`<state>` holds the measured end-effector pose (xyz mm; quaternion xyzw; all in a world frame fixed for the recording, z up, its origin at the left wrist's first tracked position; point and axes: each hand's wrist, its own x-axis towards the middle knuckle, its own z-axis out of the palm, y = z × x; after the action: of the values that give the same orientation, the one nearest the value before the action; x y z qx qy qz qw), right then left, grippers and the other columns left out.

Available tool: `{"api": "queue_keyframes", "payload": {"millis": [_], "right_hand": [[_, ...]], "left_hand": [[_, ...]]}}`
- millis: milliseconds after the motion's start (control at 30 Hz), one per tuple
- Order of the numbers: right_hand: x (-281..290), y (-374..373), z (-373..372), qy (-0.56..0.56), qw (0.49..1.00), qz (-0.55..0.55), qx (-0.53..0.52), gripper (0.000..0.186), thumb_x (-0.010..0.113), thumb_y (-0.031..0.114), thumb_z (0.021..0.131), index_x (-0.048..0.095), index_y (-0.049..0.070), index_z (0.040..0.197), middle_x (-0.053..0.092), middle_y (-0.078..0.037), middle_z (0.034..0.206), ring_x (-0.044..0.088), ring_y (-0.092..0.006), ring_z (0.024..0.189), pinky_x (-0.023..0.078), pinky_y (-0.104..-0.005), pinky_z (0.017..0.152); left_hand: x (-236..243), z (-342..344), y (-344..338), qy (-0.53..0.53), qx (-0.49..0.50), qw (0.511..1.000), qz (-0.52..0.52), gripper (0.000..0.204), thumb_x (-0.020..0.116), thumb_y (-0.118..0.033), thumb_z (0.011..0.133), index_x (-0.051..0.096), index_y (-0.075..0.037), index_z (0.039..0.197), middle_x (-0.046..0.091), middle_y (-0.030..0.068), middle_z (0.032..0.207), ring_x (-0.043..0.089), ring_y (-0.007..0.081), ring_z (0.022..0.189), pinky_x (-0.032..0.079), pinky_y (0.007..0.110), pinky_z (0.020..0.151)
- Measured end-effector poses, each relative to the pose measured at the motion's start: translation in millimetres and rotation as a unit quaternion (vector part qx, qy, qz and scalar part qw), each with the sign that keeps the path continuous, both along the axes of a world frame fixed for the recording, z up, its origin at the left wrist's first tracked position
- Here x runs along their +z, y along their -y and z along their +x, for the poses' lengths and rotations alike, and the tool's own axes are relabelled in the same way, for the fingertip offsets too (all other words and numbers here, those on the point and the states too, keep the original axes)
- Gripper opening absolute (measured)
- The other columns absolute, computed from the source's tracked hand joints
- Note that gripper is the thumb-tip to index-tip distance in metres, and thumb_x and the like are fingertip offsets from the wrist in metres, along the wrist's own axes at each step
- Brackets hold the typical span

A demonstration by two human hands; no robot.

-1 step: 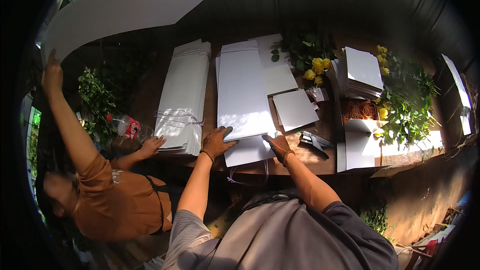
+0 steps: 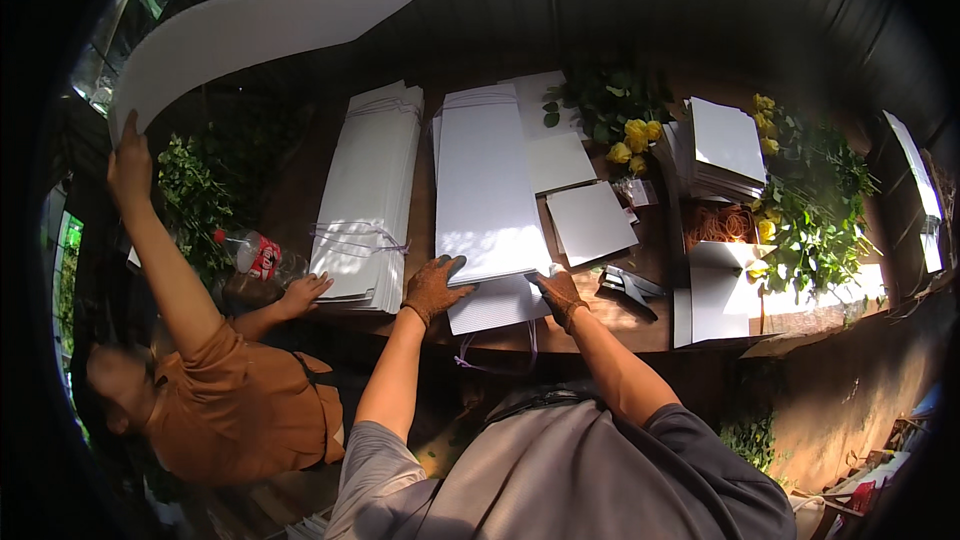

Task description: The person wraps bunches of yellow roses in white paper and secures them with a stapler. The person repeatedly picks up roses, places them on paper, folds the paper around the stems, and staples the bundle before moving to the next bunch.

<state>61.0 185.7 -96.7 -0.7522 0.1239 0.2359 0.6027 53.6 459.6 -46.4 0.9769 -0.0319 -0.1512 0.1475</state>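
Observation:
A stack of long white corrugated sheets [image 2: 487, 180] lies on the table in front of me, a purple string round its far end. My left hand [image 2: 435, 288], in a brown glove with dark fingertips, grips the stack's near left corner. At the near right corner, my right hand [image 2: 560, 297], gloved alike, grips the same stack between thumb and fingers. Beneath it a ribbed white sheet [image 2: 500, 305] juts toward me, and a loop of purple string [image 2: 500, 362] hangs over the table edge. The fingers under the stack are hidden.
To the left lies another string-tied sheet stack [image 2: 368, 190]. A co-worker in brown [image 2: 240, 400] lifts a curved white sheet [image 2: 230, 40]. Rightward are square white cards [image 2: 592, 220], a black stapler [image 2: 630, 290], yellow roses [image 2: 635, 140], a card pile [image 2: 727, 140] and orange rubber bands [image 2: 722, 223].
The co-worker's raised hand and the curved sheet have shifted a little right and down. My hands and the stack look unmoved.

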Motion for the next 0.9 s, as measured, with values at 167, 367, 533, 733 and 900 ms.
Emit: {"api": "queue_keyframes", "payload": {"millis": [167,367,533,733,900], "right_hand": [[-27.0,28.1,9.4,0.211,0.959,-0.084,0.168,0.044,0.049,-0.011,0.084,0.064,0.011,0.120,0.065,-0.014,0.100,0.064,-0.0314,0.088,0.054,-0.0377,0.079],[6.0,40.1,7.5,0.083,0.991,0.085,0.056,0.024,0.065,0.026,0.093,0.068,0.008,0.109,0.058,-0.002,0.080,0.056,-0.0121,0.074,0.050,-0.0274,0.066],[38.6,24.1,13.6,0.004,0.972,0.227,-0.069,0.021,0.061,0.029,0.096,0.063,0.009,0.104,0.056,0.000,0.076,0.052,-0.0111,0.068,0.048,-0.0252,0.064],[39.7,1.1,45.3,-0.058,0.971,0.232,0.014,0.091,0.074,0.047,0.085,0.030,-0.002,0.147,0.066,-0.010,0.116,0.063,-0.0128,0.099,0.052,-0.0245,0.072],[58.9,17.0,45.8,-0.053,0.986,0.106,0.116,0.087,0.074,0.042,0.086,0.027,0.002,0.149,0.065,-0.008,0.125,0.063,-0.0145,0.108,0.052,-0.0256,0.077]], "left_hand": [[9.5,0.9,6.4,0.005,0.000,1.000,0.006,0.079,0.069,-0.063,0.078,0.050,-0.022,0.143,0.048,0.0171,0.145,0.044,0.0338,0.137,0.040,0.044,0.111],[2.8,3.4,7.2,0.015,0.002,1.000,0.006,0.087,0.068,-0.068,0.075,0.047,-0.020,0.145,0.047,0.0157,0.147,0.045,0.0336,0.136,0.040,0.044,0.111],[12.4,-6.0,0.5,0.040,0.011,0.999,-0.026,0.096,0.073,-0.066,0.072,0.042,-0.019,0.149,0.044,0.0147,0.150,0.043,0.0337,0.137,0.038,0.044,0.112],[34.7,-15.5,11.7,0.011,-0.083,0.996,-0.002,0.120,0.071,-0.080,0.062,0.024,-0.021,0.156,0.026,0.0247,0.156,0.024,0.0450,0.144,0.025,0.054,0.118],[76.4,-48.7,31.0,0.041,-0.123,0.987,0.094,0.131,0.077,-0.074,0.058,0.014,-0.018,0.158,0.026,0.0308,0.154,0.024,0.0498,0.143,0.025,0.058,0.115]]}}
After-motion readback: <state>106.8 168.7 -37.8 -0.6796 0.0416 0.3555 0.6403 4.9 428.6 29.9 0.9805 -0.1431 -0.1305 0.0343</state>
